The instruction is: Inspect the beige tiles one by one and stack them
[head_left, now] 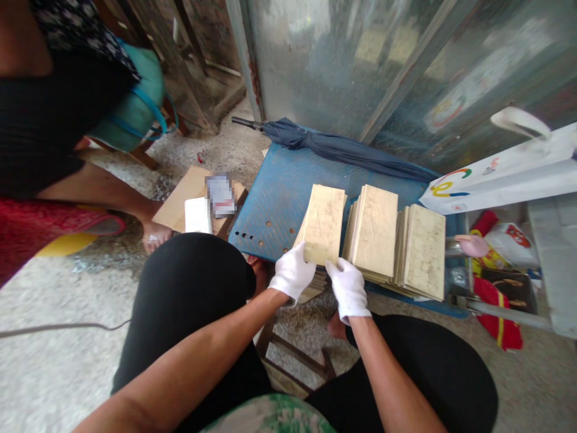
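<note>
Three stacks of thin, cream-coloured rectangular boards stand side by side on a blue table. At the near left corner of the left stack, my left hand in a white glove is closed on the edge. My right hand, gloved likewise, grips the near right corner of that same stack. The undersides of the fingers are hidden. To the right stand the middle stack and the right stack, apart from my hands. More flat sheets show below the table edge, between my wrists.
A folded dark umbrella lies along the back of the blue table. On the right are a white bag and red packages. Cardboard lies on the floor at left, near another person's foot. My knees flank the near edge.
</note>
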{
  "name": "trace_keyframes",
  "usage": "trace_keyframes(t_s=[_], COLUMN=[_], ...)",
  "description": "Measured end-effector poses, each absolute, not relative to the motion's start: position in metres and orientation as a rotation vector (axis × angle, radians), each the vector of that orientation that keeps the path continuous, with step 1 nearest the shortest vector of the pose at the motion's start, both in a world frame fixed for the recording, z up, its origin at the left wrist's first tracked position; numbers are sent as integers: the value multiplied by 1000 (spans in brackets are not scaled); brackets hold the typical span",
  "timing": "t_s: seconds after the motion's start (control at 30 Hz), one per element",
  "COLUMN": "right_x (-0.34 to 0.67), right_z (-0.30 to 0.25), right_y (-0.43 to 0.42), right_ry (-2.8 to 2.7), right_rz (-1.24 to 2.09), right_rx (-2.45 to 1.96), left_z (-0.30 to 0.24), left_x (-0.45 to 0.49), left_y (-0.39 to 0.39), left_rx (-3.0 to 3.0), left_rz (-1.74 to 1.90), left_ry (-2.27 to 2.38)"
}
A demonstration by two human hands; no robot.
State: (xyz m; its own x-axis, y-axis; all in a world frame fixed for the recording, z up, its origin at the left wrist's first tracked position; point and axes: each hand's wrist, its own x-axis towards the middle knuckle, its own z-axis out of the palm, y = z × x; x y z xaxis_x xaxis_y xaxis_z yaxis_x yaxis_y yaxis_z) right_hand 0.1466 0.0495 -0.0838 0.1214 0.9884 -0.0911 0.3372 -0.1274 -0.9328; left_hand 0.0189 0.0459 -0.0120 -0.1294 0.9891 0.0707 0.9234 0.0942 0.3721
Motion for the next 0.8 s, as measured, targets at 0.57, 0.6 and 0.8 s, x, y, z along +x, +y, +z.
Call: trace_keyframes(t_s=[0.57, 0.6, 0.8], right_x=[153, 155, 165], right_z=[-86, -85, -76], right_y=[51, 53, 67], right_ry=[-517, -538, -769], right_rz=[1800, 1821, 1702], right_rx=[-814, -778, -846], left_z=[12, 13, 10], left_x=[10, 10, 13], left_y=[50, 47, 16], left_rx=[937, 941, 964], left_rz=[965, 965, 921], left_ry=[1495, 1497, 1430])
